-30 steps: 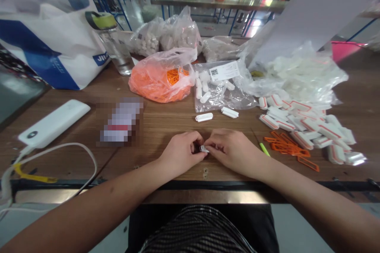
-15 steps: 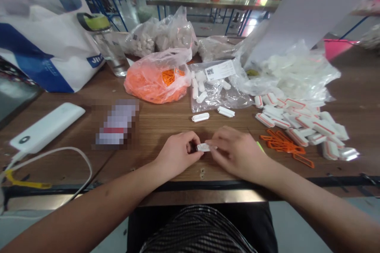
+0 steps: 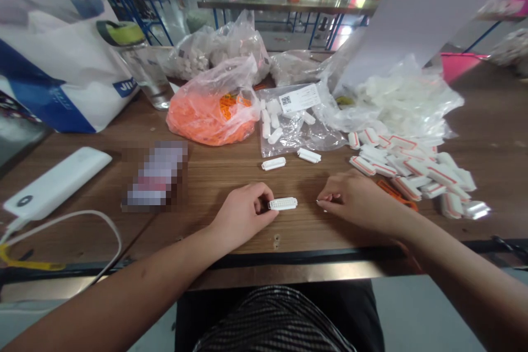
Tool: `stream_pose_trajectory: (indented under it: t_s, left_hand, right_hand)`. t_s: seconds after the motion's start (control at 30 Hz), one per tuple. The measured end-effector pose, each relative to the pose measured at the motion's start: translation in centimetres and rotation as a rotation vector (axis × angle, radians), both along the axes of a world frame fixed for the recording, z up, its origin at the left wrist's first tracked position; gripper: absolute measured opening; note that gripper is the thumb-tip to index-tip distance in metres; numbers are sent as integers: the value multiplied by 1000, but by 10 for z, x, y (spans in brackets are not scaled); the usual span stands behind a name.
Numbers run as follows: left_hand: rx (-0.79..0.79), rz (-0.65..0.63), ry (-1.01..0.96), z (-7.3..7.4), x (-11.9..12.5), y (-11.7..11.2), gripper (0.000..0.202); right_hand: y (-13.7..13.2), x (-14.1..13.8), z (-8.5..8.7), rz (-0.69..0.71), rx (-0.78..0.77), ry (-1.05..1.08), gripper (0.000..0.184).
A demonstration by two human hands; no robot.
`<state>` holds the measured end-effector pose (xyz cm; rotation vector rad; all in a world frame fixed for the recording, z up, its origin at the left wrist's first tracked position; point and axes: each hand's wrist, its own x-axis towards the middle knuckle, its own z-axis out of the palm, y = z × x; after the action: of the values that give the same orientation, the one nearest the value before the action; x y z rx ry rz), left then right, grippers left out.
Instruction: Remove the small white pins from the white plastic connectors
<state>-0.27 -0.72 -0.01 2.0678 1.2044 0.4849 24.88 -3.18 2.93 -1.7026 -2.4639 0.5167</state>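
My left hand [image 3: 243,209] pinches one end of a white multi-hole connector housing [image 3: 282,203] between thumb and fingers, its rows of small holes facing up. To the right of it, and apart from it, my right hand [image 3: 350,201] has thumb and forefinger pressed together. A tiny white speck shows at those fingertips, too small to name. Beyond my hands, two more white connector housings [image 3: 274,163] [image 3: 309,155] lie on the table. Orange rectangular frames [image 3: 391,192] are partly hidden behind my right hand.
White housings with orange edging [image 3: 412,168] are heaped at the right. An orange-filled plastic bag [image 3: 206,121] and a labelled clear bag [image 3: 297,137] stand behind. A power bank [image 3: 58,179], a blurred-out flat object [image 3: 157,173] and a bottle [image 3: 144,71] are on the left.
My right hand has drawn away to the right from the connector housing, uncovering its right end. It now covers much of the orange frames. My left hand keeps its hold.
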Motion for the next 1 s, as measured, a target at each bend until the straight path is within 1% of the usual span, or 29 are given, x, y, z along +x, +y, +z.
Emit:
stream_pose_trajectory:
  t_s: [0.07, 0.17, 0.23, 0.3, 0.47, 0.6, 0.7, 0.77, 0.87, 1.0]
  left_hand:
    - [0, 0, 0, -1, 0, 0, 12]
    - [1, 0, 2, -1, 0, 0, 11]
    - [7, 0, 2, -1, 0, 0, 12]
    - [10, -1, 3, -2, -1, 0, 12]
    - [14, -6, 4, -2, -1, 1, 12]
    - [27, -11, -1, -2, 0, 1, 12]
    - [31, -14, -1, -3, 0, 1, 12]
    - [31, -11, -3, -4, -1, 1, 12]
    - [32, -8, -9, -3, -1, 1, 12]
    - [29, -8, -14, -3, 0, 0, 12]
  right_hand:
    - [-2, -7, 0, 23, 79, -129, 17]
    - [-2, -11, 1, 132, 134, -217, 19]
    - [-1, -9, 3, 205, 146, -205, 18]
    - [0, -3, 3, 228, 140, -138, 18]
    - [1, 10, -3, 115, 123, 17, 16]
    - [-2, 7, -8, 68, 106, -15, 16]
    - [-6, 3, -10, 4, 128, -59, 18]
    - [-7, 0, -10, -39, 125, -49, 18]
    - [-9, -3, -9, -119, 83, -1, 17]
    - [-10, -6, -9, -257, -11, 103, 17]
